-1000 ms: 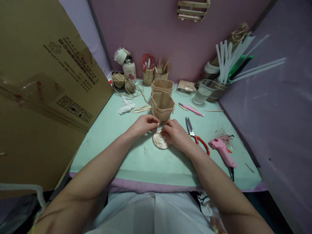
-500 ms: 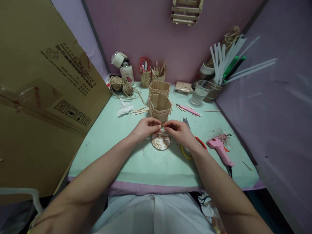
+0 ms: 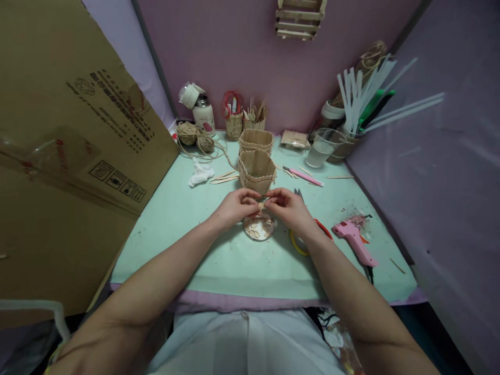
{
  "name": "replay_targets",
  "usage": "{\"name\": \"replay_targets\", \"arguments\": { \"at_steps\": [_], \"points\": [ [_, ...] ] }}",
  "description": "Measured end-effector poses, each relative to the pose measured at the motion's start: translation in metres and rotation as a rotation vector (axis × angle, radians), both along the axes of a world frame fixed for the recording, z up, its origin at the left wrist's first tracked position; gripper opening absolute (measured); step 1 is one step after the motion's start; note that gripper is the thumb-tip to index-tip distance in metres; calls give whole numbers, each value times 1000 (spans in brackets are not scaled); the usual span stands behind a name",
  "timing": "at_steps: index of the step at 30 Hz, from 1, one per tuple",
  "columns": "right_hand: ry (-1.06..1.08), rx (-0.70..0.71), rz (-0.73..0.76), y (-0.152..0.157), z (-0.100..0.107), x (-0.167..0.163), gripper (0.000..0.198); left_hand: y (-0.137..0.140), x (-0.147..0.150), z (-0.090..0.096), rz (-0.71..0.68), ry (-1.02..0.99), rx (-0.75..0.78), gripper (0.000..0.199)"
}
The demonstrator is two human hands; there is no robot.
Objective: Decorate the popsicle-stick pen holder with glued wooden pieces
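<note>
My left hand (image 3: 239, 205) and my right hand (image 3: 286, 204) meet at the middle of the table, fingers pinched. Between their fingertips is a small pale wood piece (image 3: 262, 205), gripped from both sides; its exact shape is too small to make out. Just below lies a round white dish (image 3: 259, 235) with thin wood bits in it. Directly beyond my fingers stands a wooden container with braided trim (image 3: 257, 174), and a similar container (image 3: 255, 136) is behind it. Scissors (image 3: 300, 247) with red and yellow handles lie partly hidden under my right wrist.
A pink glue gun (image 3: 354, 244) lies at right, a pink craft knife (image 3: 303, 176) beyond my right hand. Twine balls (image 3: 194, 138), a bottle (image 3: 203, 115) and a plastic cup (image 3: 320, 151) stand at the back. A large cardboard box (image 3: 78, 156) walls the left side.
My fingertips have drawn closer together around the pale wood piece, which now shows between both hands. The other things on the table stay put.
</note>
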State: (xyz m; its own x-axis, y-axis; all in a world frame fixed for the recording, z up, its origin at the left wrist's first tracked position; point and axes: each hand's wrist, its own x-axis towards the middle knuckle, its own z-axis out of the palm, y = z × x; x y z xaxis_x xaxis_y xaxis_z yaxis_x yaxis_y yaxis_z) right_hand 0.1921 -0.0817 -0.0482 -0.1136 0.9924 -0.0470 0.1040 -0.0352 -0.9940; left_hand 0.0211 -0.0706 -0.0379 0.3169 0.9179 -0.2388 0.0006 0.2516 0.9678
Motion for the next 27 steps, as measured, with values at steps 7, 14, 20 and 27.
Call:
{"name": "replay_targets", "arguments": {
  "at_steps": [7,14,20,27],
  "points": [
    [36,-48,-24,-2,4,-2,29,-2,2,3,4,5,7,29],
    [92,-125,-47,-2,6,-3,31,-2,3,2,15,-73,-44,28],
    [116,-155,-64,-2,9,-2,32,0,2,3,23,-107,-149,16],
    [118,-144,-70,-2,9,-1,31,0,4,5,44,-90,-180,8]
  ]
}}
